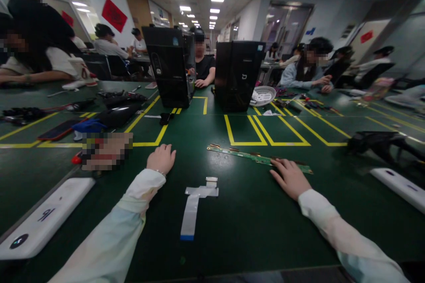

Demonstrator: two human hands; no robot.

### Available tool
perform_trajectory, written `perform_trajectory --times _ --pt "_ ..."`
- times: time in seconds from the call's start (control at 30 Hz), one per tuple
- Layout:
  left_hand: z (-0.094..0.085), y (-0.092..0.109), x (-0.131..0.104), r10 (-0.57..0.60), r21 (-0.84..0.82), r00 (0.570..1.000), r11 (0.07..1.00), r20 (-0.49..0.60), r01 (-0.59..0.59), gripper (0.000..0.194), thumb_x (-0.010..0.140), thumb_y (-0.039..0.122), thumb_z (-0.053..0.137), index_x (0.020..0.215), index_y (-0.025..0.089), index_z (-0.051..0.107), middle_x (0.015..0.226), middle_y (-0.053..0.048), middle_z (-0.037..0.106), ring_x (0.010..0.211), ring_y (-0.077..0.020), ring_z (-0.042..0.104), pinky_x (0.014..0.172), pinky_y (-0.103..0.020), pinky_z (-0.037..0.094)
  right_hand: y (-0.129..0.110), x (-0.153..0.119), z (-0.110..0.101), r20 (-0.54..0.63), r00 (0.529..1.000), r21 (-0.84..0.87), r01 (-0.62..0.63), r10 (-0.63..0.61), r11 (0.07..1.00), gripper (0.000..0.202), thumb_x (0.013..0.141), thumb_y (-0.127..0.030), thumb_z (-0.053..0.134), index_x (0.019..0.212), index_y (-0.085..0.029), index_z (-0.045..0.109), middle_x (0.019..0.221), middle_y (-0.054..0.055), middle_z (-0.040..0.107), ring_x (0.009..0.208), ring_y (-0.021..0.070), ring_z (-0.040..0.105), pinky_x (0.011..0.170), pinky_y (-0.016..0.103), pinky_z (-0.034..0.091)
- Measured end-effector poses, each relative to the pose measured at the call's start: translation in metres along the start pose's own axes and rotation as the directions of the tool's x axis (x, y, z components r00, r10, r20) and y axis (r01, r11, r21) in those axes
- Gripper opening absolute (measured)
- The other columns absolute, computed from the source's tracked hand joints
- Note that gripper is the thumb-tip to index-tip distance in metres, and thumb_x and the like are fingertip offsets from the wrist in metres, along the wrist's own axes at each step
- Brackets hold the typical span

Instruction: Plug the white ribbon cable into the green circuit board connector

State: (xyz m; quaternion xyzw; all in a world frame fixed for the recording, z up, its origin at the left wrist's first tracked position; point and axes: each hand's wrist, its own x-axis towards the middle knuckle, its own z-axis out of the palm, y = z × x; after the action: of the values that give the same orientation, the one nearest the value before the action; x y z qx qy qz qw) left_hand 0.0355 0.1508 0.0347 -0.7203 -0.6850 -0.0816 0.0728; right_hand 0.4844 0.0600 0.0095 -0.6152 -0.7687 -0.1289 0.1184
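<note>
My left hand (pixel 161 159) rests palm down on the green table (pixel 232 230), its fingers slightly bent and nothing in it. At the right, my right hand (pixel 291 178) lies with its fingers apart over the right part of a long, narrow green circuit board (pixel 239 153), the fingertips touching it. The board slants down to the right. Between my forearms a white flat ribbon cable (pixel 190 214) lies on the table, folded near its top, with a blue end toward me and a small connector at the other end.
Two black computer cases (pixel 171 66) stand at the back, with a person behind them. A white basket (pixel 264 96) sits right of them. White devices (pixel 46 216) flank my arms. Dark cables and a blue item (pixel 89 127) lie at left; a black object (pixel 381 146) at right.
</note>
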Motion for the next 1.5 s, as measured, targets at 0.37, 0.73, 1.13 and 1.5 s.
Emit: perform_trajectory --times 0.37,0.73,1.13,1.5 --pt "-0.028 0.009 -0.004 -0.027 -0.064 0.996 0.998 -0.087 0.022 0.055 0.095 0.041 0.023 0.126 0.008 0.053 0.119 -0.02 0.06 0.106 -0.0325 0.058 0.082 -0.044 0.049 -0.097 0.044 -0.001 0.022 0.96 0.252 0.266 -0.28 0.93 0.052 0.093 -0.047 0.04 0.133 -0.015 0.049 0.123 0.017 0.054 0.111 0.0311 0.045 0.095 0.049 0.041" --pt "-0.064 0.083 -0.076 0.488 -0.27 0.872 0.836 -0.035 -0.479 0.031 0.095 0.033 0.036 0.095 0.022 0.065 0.094 -0.004 0.066 0.087 -0.017 0.06 0.076 -0.03 0.05 -0.137 0.056 -0.004 0.011 0.908 0.361 0.387 -0.418 0.849 0.054 0.091 -0.047 0.045 0.134 -0.015 0.046 0.128 0.016 0.05 0.112 0.0291 0.045 0.097 0.048 0.041" --pt "-0.029 0.102 -0.114 0.658 -0.445 0.753 0.669 -0.018 -0.596 0.04 0.09 0.03 0.047 0.13 0.022 0.048 0.134 -0.01 0.055 0.125 -0.0242 0.049 0.102 -0.043 0.043 -0.103 0.05 0.015 0.006 0.914 0.391 0.371 -0.406 0.842 0.05 0.095 -0.042 0.039 0.138 -0.018 0.044 0.144 0.014 0.041 0.135 0.0284 0.033 0.108 0.053 0.033" --pt "-0.025 0.13 -0.116 0.588 -0.406 0.806 0.721 -0.071 -0.562 0.037 0.091 0.024 0.042 0.125 0.013 0.053 0.126 -0.016 0.06 0.119 -0.0251 0.054 0.101 -0.042 0.045 -0.102 0.05 0.016 0.032 0.907 0.389 0.376 -0.42 0.841 0.053 0.093 -0.043 0.042 0.139 -0.017 0.042 0.145 0.015 0.04 0.136 0.0287 0.032 0.11 0.053 0.03"
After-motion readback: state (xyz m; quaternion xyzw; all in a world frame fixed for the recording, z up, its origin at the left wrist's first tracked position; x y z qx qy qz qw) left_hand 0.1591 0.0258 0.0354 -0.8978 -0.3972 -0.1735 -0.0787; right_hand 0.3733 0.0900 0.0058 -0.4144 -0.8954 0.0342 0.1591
